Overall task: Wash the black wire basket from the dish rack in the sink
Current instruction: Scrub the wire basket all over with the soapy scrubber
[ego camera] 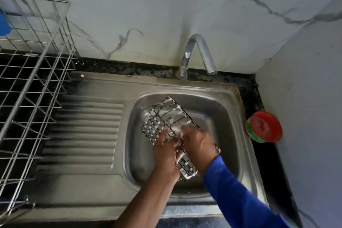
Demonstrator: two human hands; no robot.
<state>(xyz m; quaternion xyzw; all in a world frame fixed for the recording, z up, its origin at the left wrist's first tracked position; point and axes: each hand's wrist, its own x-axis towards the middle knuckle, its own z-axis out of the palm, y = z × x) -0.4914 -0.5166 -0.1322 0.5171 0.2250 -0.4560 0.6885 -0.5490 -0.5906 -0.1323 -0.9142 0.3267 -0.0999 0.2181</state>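
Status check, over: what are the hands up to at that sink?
Left hand holds black wire basket in sink, foam all over it. Right hand on it, grip blurred. Nothing in the way.

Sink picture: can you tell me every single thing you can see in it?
wire basket: one, black with white foam, in the sink bowl
sink: one, silver, middle, ribbed drainer on its left
tap: one, silver, behind the sink
dish rack: one, silver wire, left of the sink
round tub: one, red lid, green side, counter right of the sink
blue thing: one, at the rack's far left, cut off
left hand: one, holds the basket
right hand: one, foamy, on the basket, blue sleeve
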